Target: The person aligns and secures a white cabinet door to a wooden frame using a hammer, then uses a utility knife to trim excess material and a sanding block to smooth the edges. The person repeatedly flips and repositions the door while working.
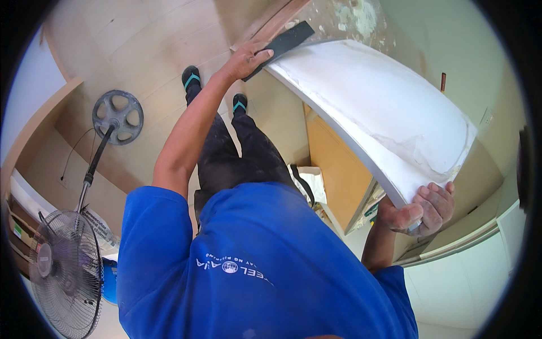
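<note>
The left arm [189, 130] extended forward, the left hand [248, 61] gripping with its thumb [263, 55] pointed rightward; the right forearm [378, 246] appeared foreshortened, the right hand [423, 210] clasped, fingers [436, 202] bent.

From the centre: two bare hands, the left hand [247, 61] at 12 o'clock, the right hand [424, 210] between 3 and 4; one flat black block [291, 38] at 12; one white panel [372, 96] at 2; two flip-flops [191, 76] at 11; one pedestal fan [45, 260], its head at 8; one blue T-shirt [254, 243] at 6.
</note>
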### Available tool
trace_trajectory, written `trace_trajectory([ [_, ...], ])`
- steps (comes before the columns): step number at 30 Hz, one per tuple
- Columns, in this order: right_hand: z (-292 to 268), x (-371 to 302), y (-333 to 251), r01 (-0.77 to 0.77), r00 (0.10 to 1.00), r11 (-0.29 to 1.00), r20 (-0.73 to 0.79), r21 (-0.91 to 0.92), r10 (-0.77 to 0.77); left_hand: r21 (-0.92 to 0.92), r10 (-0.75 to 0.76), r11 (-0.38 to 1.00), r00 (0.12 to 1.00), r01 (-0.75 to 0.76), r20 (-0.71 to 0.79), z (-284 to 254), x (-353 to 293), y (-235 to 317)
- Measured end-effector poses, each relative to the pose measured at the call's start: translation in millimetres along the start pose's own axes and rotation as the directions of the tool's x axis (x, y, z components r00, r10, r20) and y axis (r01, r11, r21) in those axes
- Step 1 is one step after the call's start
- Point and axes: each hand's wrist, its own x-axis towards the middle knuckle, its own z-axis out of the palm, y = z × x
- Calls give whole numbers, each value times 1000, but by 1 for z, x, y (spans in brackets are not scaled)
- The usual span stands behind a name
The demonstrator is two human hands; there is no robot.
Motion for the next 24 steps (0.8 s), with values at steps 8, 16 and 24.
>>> trace_trajectory([
  [8, -1, -2, -1, 0, 1000, 1000, 18, -2, 0, -92, -122, 988, 993, 121, -8, -19, -14, 11],
  [16, -1, -7, 3, 35, 999, 999, -18, -10, -35, 18, 7, 1000, 986, -4, -169, -12, -61, 2],
  [24, -2, -10, 3, -7, 1000, 1000, -18, -10, 7, 48, -88, 994, 987, 95, -134, -18, -2, 36],
])
